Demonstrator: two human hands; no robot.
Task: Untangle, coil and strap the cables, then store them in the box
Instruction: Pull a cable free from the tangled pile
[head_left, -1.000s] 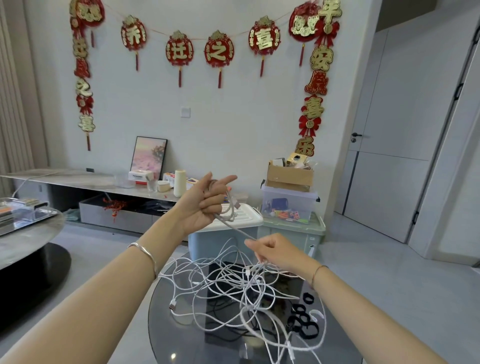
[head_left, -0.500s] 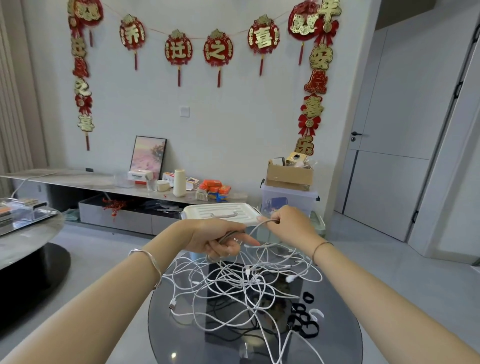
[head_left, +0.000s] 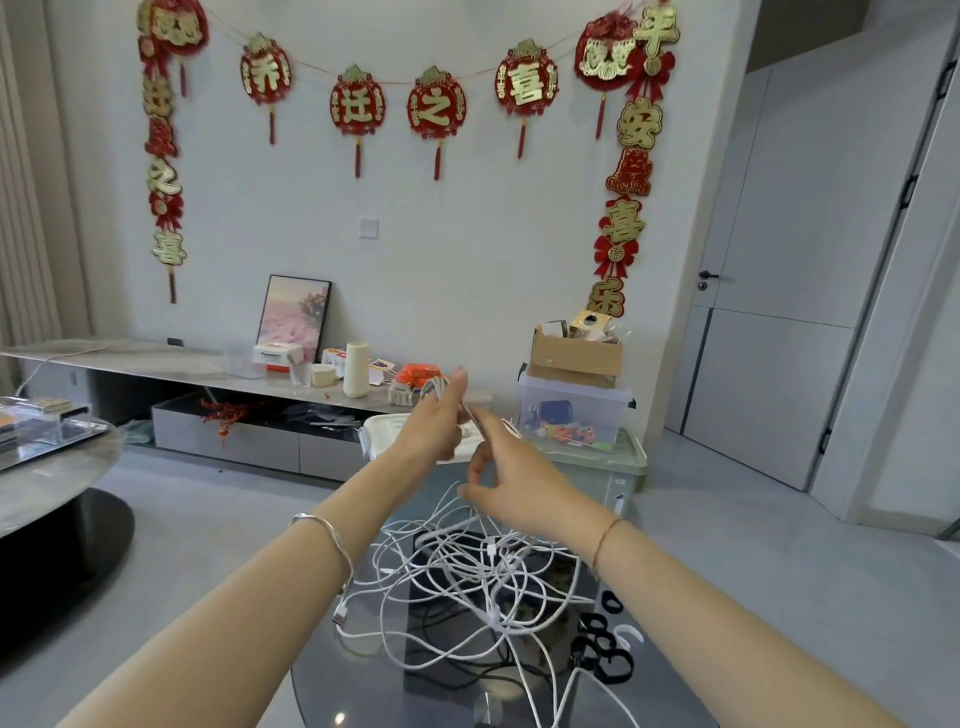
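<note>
— What are you wearing on your wrists?
— A smooth silver bangle (head_left: 324, 540) below my left hand (head_left: 434, 423), lower centre of the frame. A thin reddish cord bracelet (head_left: 605, 543) below my right hand (head_left: 519, 491).

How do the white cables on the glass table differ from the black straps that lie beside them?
The white cables are long, thin and tangled in one heap; the black straps are short bands curled into small loops. The white cables cover the middle of the glass table, with some strands lifted above it; the black straps lie near its right edge, untouched. Both rest on that table.
</note>
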